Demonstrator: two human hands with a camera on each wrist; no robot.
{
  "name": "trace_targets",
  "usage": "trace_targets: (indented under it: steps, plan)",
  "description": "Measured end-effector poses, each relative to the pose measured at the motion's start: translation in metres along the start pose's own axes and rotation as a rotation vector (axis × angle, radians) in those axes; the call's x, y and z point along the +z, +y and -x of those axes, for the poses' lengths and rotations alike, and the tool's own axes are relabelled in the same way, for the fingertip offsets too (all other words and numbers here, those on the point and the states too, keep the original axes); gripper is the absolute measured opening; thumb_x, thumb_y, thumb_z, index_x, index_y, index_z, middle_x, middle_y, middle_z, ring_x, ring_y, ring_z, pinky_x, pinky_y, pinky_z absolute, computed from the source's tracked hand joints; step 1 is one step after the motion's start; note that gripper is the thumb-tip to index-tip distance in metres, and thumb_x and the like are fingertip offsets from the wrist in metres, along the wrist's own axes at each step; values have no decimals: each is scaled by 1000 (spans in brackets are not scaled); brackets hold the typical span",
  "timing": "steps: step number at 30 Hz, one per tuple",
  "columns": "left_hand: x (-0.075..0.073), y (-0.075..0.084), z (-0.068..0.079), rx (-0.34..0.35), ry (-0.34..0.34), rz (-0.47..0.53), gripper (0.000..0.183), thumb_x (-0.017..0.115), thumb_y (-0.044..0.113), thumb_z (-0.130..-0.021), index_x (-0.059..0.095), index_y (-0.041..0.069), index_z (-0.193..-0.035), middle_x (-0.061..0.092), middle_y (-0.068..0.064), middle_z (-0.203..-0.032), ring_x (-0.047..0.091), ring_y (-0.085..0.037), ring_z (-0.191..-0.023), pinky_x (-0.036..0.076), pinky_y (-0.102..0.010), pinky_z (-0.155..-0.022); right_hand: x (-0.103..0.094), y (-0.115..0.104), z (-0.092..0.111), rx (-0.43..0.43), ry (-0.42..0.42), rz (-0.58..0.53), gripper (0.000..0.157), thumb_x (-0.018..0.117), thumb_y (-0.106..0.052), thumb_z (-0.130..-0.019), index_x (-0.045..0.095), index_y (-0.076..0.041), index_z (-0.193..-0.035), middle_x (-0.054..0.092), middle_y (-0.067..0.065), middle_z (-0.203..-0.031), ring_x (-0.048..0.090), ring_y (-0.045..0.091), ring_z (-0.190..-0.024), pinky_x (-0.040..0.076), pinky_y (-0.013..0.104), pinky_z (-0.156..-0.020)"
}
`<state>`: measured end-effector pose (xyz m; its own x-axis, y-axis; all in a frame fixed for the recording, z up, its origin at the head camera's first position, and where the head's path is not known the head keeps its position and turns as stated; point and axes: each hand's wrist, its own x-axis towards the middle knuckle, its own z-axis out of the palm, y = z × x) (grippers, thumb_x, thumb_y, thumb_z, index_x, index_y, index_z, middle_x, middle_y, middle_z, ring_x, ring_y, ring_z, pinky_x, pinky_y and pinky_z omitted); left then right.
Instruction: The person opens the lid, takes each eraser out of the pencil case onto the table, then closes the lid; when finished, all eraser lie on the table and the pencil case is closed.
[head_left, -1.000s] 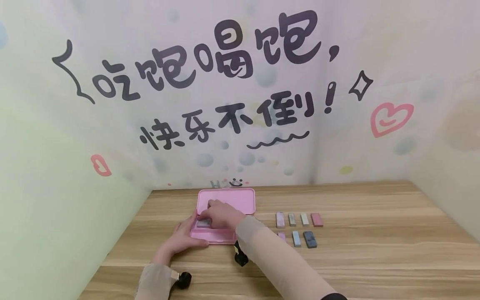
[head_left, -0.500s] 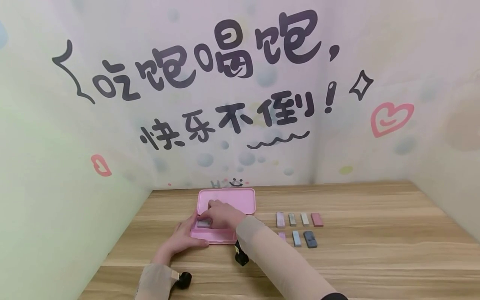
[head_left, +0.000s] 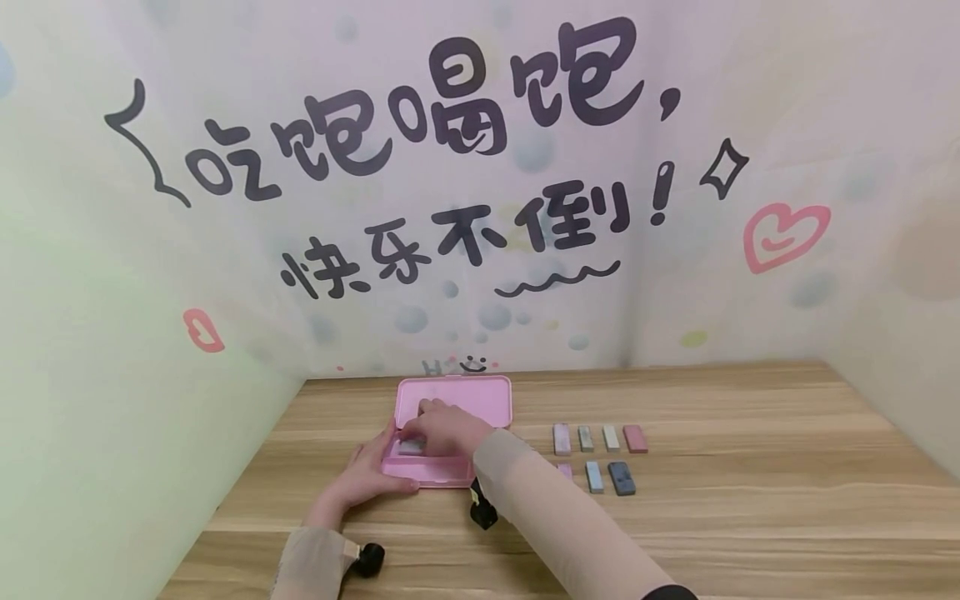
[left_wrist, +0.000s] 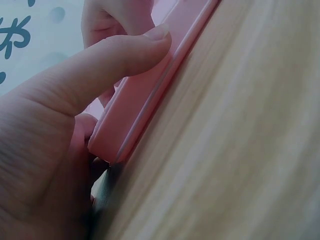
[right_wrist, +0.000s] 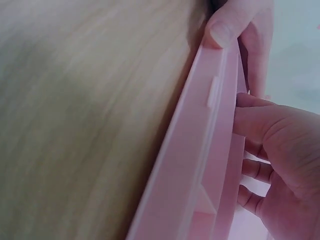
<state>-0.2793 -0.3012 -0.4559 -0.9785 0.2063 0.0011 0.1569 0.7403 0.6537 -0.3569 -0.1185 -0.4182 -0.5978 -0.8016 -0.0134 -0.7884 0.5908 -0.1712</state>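
Observation:
A pink hinged case (head_left: 426, 473), its lid (head_left: 487, 400) raised at the back, lies near the table's far edge. My left hand (head_left: 366, 473) grips its left end; the left wrist view shows the thumb (left_wrist: 135, 55) over the front wall and the other fingers round the end. My right hand (head_left: 448, 429) reaches into the rear compartment with bent fingers (right_wrist: 255, 170). Under these fingers lies a small pale grey-lilac block (head_left: 410, 447), partly covered. The fingertips are hidden inside the case, so I cannot tell whether they pinch the block.
Right of the case, small rectangular blocks lie in two rows, among them a red one (head_left: 635, 439), a light blue one (head_left: 594, 477) and a dark grey one (head_left: 622, 478). The right sleeve partly hides a lilac block (head_left: 565, 472). A printed cloth wall (head_left: 675, 292) stands behind the table.
Hardly anything differs. The right fingers shift very slightly over the pale block, while the left hand and the case stay in place.

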Motion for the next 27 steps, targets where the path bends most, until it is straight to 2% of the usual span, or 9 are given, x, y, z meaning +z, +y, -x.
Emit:
trace_targets:
  steps: [6, 15, 22, 27]
  plan:
    - [2, -2, -2, -18, 11, -16, 120, 84, 44, -69, 11, 1, -154, 22, -24, -156, 17, -42, -143, -1, -57, -113, -7, 4, 7, 33, -30, -53, 40, 69, -16, -87, 66, -32, -123, 55, 1, -115, 50, 13, -106, 44, 28, -89]
    - [1, -1, -1, -24, 4, 0, 120, 84, 43, -70, 10, 1, -154, 22, -26, -155, 15, -44, -142, -1, -59, -112, -20, 13, 17, 26, -57, -101, 43, 75, -13, -80, 65, -32, -117, 53, -5, -102, 49, 8, -92, 44, 25, -81]
    - [0, 3, 0, 0, 10, -13, 120, 84, 43, -69, 12, -2, -153, 23, -29, -153, 19, -45, -141, 0, -59, -112, -32, 19, 21, -48, -37, -93, 42, 71, -10, -84, 62, -26, -122, 59, 0, -107, 54, 10, -98, 44, 23, -87]
    - [-1, 3, 0, -4, 0, -3, 120, 84, 42, -70, 10, -1, -154, 22, -28, -154, 17, -45, -141, -2, -58, -112, -42, 22, 30, -73, -46, -175, 43, 72, -8, -85, 59, -20, -123, 60, -2, -106, 56, 12, -98, 45, 23, -85]
